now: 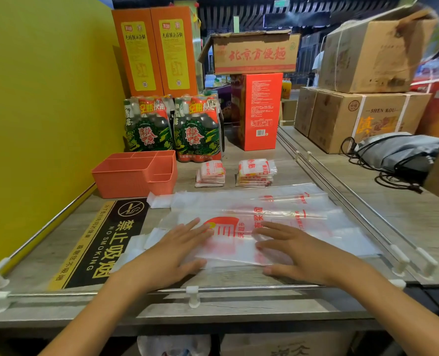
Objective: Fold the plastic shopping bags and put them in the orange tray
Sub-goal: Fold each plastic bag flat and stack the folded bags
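Both hands, left hand (177,249) and right hand (294,249), press flat, fingers spread, on a plastic shopping bag (277,222) stretching sideways beneath them, orange tray (125,176) beyond the left.

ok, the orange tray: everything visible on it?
The orange tray is salmon-orange, plastic by its look, upright, with inner dividers forming several compartments; no bags show inside. It stands on the grey wood-look shelf near the yellow wall, left of two folded bag stacks, before the bottle packs. Neither hand touches it.
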Available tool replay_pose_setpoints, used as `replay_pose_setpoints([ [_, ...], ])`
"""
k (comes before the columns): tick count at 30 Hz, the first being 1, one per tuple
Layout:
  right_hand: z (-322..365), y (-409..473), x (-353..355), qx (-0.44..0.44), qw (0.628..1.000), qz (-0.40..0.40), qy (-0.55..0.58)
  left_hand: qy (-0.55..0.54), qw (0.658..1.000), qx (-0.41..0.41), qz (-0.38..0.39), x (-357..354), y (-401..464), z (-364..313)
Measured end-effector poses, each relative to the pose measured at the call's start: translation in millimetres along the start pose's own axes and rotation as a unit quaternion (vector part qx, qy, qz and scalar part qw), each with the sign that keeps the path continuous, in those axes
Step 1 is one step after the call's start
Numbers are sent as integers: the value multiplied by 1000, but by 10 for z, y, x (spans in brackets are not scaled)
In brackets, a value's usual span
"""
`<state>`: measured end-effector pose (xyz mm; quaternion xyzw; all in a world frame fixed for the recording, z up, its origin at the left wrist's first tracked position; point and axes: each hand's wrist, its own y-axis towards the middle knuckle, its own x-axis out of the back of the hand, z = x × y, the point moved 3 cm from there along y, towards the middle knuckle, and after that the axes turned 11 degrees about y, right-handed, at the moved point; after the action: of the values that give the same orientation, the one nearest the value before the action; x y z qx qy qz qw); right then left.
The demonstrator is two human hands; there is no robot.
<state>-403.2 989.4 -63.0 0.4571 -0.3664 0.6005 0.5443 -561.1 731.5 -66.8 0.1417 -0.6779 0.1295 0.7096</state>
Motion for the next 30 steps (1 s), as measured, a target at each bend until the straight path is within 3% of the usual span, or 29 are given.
replay_pose_setpoints([
  [3, 63, 38, 18, 23, 1000, -9, 7, -41, 998, -46, 2, -11, 37, -64],
  [7, 108, 49, 51, 43, 999, -16, 0, -63, 998, -17, 12, -15, 41, -4],
  [13, 35, -26, 218, 7, 997, -69, -16, 14, 999, 10, -43, 63, -41, 113],
  [22, -132, -178, 280, -48, 997, -10, 66, 6, 998, 22, 66, 140, -260, 341],
  [26, -326, 52, 569, -71, 987, -47, 135, -38, 998, 33, 48, 528, 81, 353],
  [30, -728, 479, 641, -127, 983, -56, 117, -29, 998, 23, 47, 572, 731, 409],
])
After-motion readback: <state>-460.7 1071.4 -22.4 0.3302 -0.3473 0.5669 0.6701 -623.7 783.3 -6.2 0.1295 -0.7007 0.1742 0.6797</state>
